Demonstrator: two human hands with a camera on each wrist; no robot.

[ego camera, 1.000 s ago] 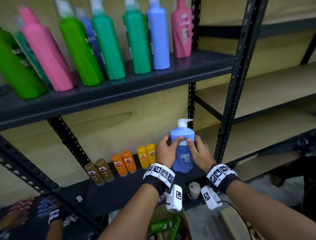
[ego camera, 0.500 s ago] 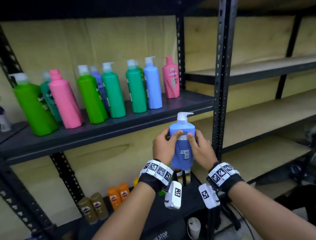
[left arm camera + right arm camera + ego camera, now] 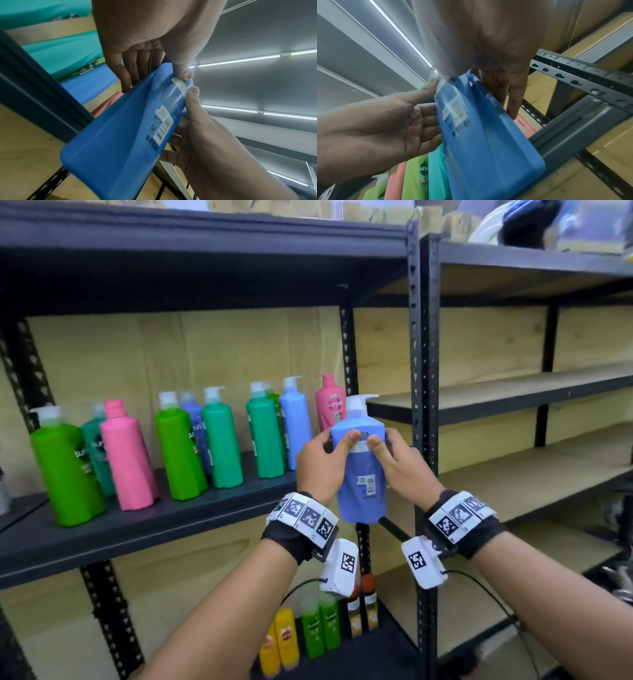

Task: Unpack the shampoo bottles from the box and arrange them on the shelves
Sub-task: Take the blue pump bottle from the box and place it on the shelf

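Both hands grasp one blue pump bottle between them, upright in the air in front of the dark shelf, its base clear of the board. The left hand wraps the bottle's left side – thumb laid across the near face at the label's top edge, the other fingers curved round the far side. The right hand mirrors it on the right side, thumb on the near face just beside the left thumb, fingers reaching behind the bottle. The two thumb tips are almost touching on the white label strip. Neither hand is spread flat; each is curled firmly round the bottle's upper body, below the white pump head.

The bottle sits at the right end of a row of pump bottles standing on that shelf – green, teal, pink and blue – with a pink bottle just behind its left shoulder. A black upright post stands immediately right of the hands. On the lower shelf, smaller yellow and green bottles stand near the wrists.
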